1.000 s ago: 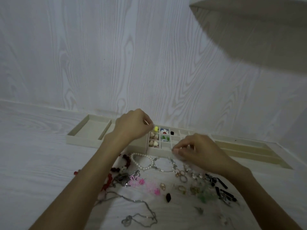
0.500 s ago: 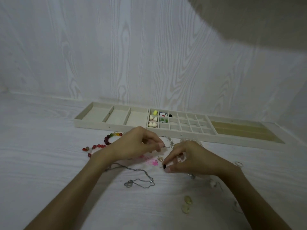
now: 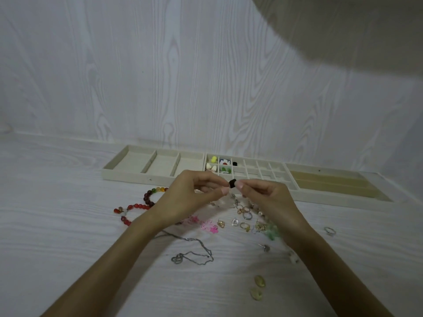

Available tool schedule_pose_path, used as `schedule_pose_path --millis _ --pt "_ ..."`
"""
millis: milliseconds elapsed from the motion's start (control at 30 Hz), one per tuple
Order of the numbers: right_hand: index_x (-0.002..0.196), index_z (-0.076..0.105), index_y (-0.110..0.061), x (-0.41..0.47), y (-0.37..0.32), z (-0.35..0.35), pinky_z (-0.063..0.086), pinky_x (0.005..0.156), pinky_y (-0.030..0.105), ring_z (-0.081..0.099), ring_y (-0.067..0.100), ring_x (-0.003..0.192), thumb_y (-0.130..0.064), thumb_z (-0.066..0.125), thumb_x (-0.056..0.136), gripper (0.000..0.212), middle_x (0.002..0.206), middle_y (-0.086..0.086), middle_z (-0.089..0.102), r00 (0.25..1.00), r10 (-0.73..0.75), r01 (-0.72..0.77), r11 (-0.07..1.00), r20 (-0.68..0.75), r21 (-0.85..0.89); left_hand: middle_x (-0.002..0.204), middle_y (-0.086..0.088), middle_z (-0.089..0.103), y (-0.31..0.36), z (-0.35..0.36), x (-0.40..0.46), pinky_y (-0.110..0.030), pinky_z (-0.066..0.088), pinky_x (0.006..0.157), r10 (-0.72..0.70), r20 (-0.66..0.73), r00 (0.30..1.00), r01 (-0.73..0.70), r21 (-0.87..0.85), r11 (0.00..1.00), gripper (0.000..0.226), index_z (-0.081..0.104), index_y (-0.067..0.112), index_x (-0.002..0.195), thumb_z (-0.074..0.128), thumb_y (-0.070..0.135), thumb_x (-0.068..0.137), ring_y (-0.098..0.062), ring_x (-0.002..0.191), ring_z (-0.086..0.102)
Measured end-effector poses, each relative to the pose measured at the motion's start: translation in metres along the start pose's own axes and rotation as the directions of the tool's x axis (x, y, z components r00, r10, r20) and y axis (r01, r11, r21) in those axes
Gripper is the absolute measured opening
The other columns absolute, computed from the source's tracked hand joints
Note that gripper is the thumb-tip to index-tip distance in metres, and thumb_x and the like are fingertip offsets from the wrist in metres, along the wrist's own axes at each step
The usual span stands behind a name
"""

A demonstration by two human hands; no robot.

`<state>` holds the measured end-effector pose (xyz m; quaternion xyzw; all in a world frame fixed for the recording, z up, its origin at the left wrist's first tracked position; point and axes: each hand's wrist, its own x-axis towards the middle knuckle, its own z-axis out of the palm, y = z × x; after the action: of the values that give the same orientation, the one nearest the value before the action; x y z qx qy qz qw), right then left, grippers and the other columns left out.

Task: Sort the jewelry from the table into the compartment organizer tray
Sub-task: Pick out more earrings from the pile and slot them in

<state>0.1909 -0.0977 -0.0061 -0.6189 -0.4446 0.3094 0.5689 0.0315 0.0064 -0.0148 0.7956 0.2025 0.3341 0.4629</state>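
Observation:
The cream organizer tray (image 3: 151, 179) lies along the wall, with a grid of small compartments in its middle. Some hold a yellow piece (image 3: 214, 159), cream hearts (image 3: 211, 167), green bits (image 3: 224, 169) and a black stud (image 3: 235, 163). Just in front of the grid, above the table, my right hand (image 3: 267, 200) pinches a small black piece (image 3: 232, 183) at its fingertips. My left hand (image 3: 190, 197) meets it from the left, thumb and forefinger closed at the same piece. Loose jewelry lies under and around both hands.
On the table lie a red bead bracelet (image 3: 139, 205), a silver chain with a heart pendant (image 3: 194, 255), pink flowers (image 3: 209, 225), several rings (image 3: 247, 216), green beads (image 3: 273, 232), two gold shells (image 3: 259, 281) and a lone ring (image 3: 329, 231) at the right.
My right hand picked the black piece off the table and lifted it toward the tray. My left hand came back from the compartments and rose to meet it.

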Motion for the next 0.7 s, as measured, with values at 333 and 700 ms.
schedule_pose_path --millis 333,700 --pt "0.082 0.074 -0.033 0.005 0.009 0.003 0.051 0.062 0.026 0.059 0.017 0.068 -0.026 0.075 0.078 0.008 0.077 0.001 0.071 0.982 -0.170 0.145 0.958 -0.080 -0.249 0.084 0.009 0.073 -0.006 0.002 0.012 -0.018 0.051 0.072 0.009 -0.011 1.000 -0.008 0.112 0.994 0.010 0.073 0.022 0.093 0.064 0.024 0.089 -0.003 0.079 0.067" --pt "0.084 0.068 -0.038 0.055 -0.021 -0.020 0.035 0.076 0.027 0.047 0.000 0.068 -0.044 0.067 0.082 0.007 0.073 -0.014 0.061 0.922 -0.381 0.243 0.440 0.066 -0.864 0.085 0.018 0.069 0.014 -0.021 0.088 -0.030 0.053 0.076 -0.091 0.070 0.993 0.036 0.557 0.830 0.007 0.072 0.037 0.085 0.067 0.041 0.084 -0.001 0.082 0.064"
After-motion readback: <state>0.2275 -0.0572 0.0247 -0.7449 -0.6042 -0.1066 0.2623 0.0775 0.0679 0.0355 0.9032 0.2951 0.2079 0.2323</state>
